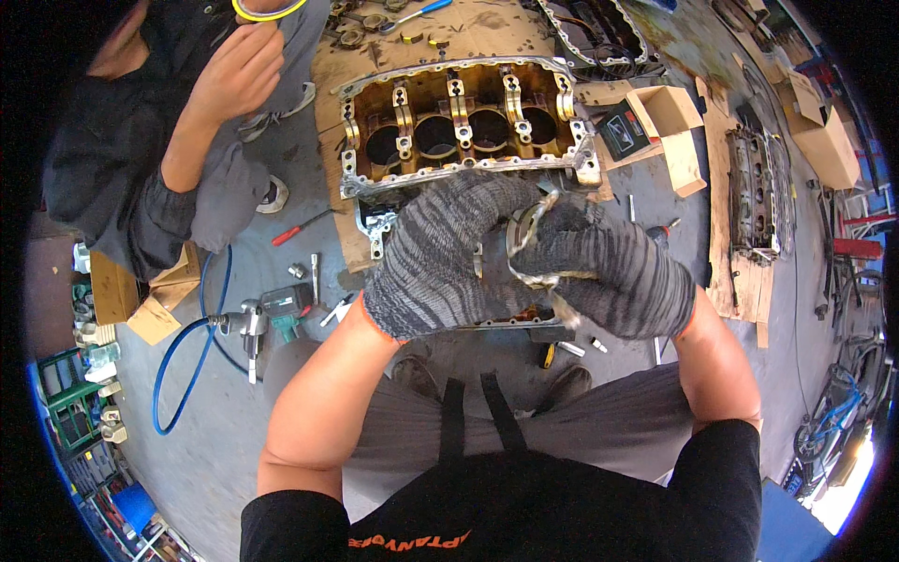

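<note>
Both of my hands wear grey-and-black striped knit gloves and meet just in front of an engine block (459, 167). My right hand (613, 272) is closed round a curved piece with a pale, ragged edge (526, 234); the glove covers most of it, so its kind is unclear. My left hand (431, 258) is curled, its fingers reaching toward that piece. A small shiny edge (478, 260) shows by the left thumb, and what that hand grips is hidden. Below the gloves, part of another metal engine part (376, 229) shows.
On the left a person holds a yellow-rimmed round item (270, 9). An air tool (251, 332) with a blue hose, a green cordless tool (286, 304) and a red screwdriver (304, 228) lie on the floor. An open carton (670, 117) and a cylinder head (754, 192) are at right.
</note>
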Demonstrator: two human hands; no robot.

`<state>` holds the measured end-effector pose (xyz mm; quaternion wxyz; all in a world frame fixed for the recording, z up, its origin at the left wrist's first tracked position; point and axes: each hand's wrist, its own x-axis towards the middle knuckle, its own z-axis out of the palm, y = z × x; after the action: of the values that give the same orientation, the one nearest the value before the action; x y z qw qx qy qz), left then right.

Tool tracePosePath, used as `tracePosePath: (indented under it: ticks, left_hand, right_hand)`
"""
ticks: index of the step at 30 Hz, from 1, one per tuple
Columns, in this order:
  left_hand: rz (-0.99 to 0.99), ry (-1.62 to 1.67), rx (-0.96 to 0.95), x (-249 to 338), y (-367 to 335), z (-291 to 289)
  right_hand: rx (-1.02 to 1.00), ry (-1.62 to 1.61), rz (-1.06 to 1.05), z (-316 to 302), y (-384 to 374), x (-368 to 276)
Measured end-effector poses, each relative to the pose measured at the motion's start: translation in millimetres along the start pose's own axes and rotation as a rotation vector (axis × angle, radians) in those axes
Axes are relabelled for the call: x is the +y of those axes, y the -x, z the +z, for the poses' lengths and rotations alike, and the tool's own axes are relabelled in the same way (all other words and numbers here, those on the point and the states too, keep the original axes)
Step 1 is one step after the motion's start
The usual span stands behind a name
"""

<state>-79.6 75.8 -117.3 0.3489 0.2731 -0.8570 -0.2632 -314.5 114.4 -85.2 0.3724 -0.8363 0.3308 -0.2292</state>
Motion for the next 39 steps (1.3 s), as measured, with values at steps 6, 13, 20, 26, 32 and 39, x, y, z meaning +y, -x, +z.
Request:
tracePosePath:
  ticks: [6, 13, 20, 26, 32, 39]
  left_hand:
    - [0.079, 0.024, 0.001, 3.8, -6.3, -0.3]
    - [0.033, 0.012, 0.165, 4.2, -6.3, -6.0]
    - [-0.614, 0.709, -0.012, 17.7, -6.1, 15.5]
    - [-0.714, 0.868, 0.042, 22.4, -1.9, 27.2]
    - [-0.473, 0.431, 0.107, 20.0, 3.1, 31.3]
    - [-0.274, 0.099, 0.224, 22.8, 3.1, 31.1]
  right_hand:
    - [0.003, -0.801, 0.026, -22.3, 12.0, 29.2]
    - [0.362, -0.269, 0.187, -40.6, 25.7, 17.0]
    - [0.328, 0.194, -0.059, -3.2, 3.4, -1.7]
    - [0.335, -0.309, 0.334, 4.7, 16.8, 23.6]
    - [0.396, -0.295, 0.473, 7.6, 15.1, 32.1]
    - [0.551, 0.013, 0.299, 22.0, -0.9, 16.5]
